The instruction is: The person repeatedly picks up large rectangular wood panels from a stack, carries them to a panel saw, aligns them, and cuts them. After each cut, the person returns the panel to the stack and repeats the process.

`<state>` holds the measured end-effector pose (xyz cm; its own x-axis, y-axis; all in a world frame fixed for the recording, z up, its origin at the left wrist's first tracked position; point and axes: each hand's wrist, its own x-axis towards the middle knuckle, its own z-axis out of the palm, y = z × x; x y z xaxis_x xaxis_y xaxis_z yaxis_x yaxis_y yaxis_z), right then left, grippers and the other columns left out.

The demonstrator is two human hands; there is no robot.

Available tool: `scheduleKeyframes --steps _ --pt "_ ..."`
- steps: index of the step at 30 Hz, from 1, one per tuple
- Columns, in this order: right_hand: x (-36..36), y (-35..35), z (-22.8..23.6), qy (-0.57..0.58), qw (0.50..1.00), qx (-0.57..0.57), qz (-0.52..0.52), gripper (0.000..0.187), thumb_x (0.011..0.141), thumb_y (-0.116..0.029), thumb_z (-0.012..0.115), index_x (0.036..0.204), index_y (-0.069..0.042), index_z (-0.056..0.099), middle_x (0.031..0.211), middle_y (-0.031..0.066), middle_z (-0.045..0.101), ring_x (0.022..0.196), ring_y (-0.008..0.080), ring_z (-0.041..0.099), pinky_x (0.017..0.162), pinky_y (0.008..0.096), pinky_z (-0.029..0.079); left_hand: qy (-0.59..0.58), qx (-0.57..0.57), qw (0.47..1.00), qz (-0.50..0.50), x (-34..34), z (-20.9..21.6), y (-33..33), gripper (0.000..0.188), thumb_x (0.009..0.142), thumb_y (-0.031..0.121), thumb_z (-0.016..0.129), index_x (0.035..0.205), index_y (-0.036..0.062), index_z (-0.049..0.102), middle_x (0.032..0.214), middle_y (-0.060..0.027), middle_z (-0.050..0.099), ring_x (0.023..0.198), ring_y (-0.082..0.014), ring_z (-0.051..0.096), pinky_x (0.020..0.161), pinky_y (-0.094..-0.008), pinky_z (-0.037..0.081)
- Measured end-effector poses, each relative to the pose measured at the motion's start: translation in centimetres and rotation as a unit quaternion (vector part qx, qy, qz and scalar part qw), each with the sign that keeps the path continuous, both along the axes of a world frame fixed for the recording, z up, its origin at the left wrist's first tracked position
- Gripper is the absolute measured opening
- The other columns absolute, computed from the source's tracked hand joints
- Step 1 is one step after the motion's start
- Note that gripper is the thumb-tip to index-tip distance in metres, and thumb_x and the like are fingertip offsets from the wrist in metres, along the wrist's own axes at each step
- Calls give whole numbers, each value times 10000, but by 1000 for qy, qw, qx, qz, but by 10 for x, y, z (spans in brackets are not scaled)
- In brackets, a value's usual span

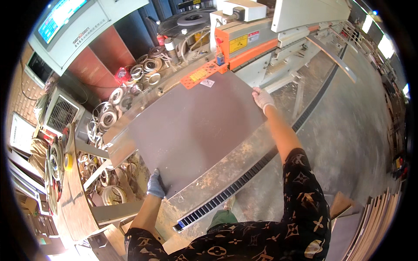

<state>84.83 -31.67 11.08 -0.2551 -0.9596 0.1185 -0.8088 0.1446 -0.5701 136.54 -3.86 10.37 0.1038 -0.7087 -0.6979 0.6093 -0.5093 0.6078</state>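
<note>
A large flat grey-brown panel (191, 126) lies across the machine's metal bed in front of me. My left hand (156, 185), in a blue-grey glove, grips its near left corner. At the right edge, the white-gloved fingers of my right hand (263, 99) are closed on the board's side. The panel's far edge meets a perforated orange plate (202, 74) at the machine's infeed. A small pale label (207, 82) sits on the panel close to that plate. Fingers beneath the panel are hidden.
A black roller track (244, 180) runs along the machine's near side. Coils of edge banding (109, 115) crowd the left. An orange-and-grey machine housing (248, 41) stands ahead, with a screen (61, 17) at upper left. Stacked boards (374, 226) stand at lower right.
</note>
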Motion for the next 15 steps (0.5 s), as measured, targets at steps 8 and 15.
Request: scheduleKeyframes --steps 8,15 --pt "-24 215 74 85 963 -256 -26 382 751 -290 643 1092 -129 582 1087 172 577 1001 356 531 878 456 423 56 -47 985 -158 -98 5 -54 463 935 391 401 1265 82 502 1273 -65 538 1154 -266 491 998 -425 362" --pt "-156 597 -5 61 923 171 -339 517 732 -365 693 1191 -168 559 1134 145 585 1084 317 554 877 440 473 -123 -67 990 0 -96 -46 -115 415 907 377 488 1270 177 487 1243 -153 541 1114 -291 552 925 -394 470"
